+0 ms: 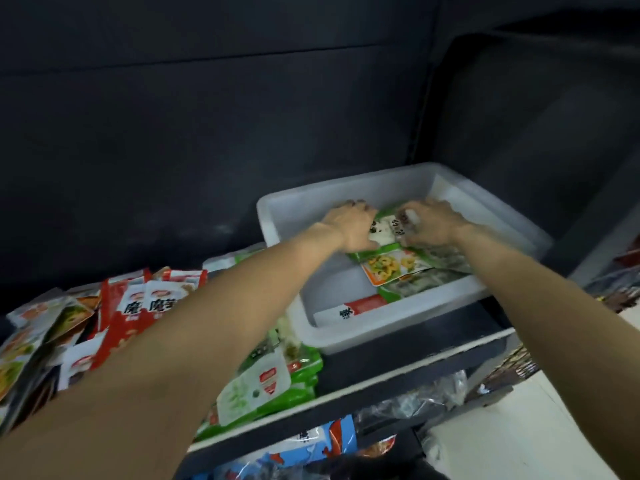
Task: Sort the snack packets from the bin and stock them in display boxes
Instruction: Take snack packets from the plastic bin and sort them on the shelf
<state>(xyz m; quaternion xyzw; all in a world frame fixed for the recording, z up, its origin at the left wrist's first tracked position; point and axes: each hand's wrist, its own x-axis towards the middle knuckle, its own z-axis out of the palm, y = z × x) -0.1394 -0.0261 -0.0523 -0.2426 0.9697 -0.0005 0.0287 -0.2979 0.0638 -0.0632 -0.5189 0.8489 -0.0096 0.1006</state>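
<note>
A white plastic bin [346, 199] sits on a dark shelf at centre right. Inside it lie green snack packets [388, 268] and a white-and-red packet [349, 311] near the front wall. Both my hands reach into the bin's far half. My left hand [349, 225] and my right hand [429, 221] grip the two sides of the top green-and-white packet [382, 230], fingers curled over its far edge. The packet's middle shows between the hands.
Left of the bin, red-and-white packets [145, 303] stand in a row, with mixed packets [31, 337] further left. Green packets [273, 375] are stacked at the shelf's front edge [346, 398]. Blue packets [311, 445] lie on the lower shelf. A dark wall rises behind.
</note>
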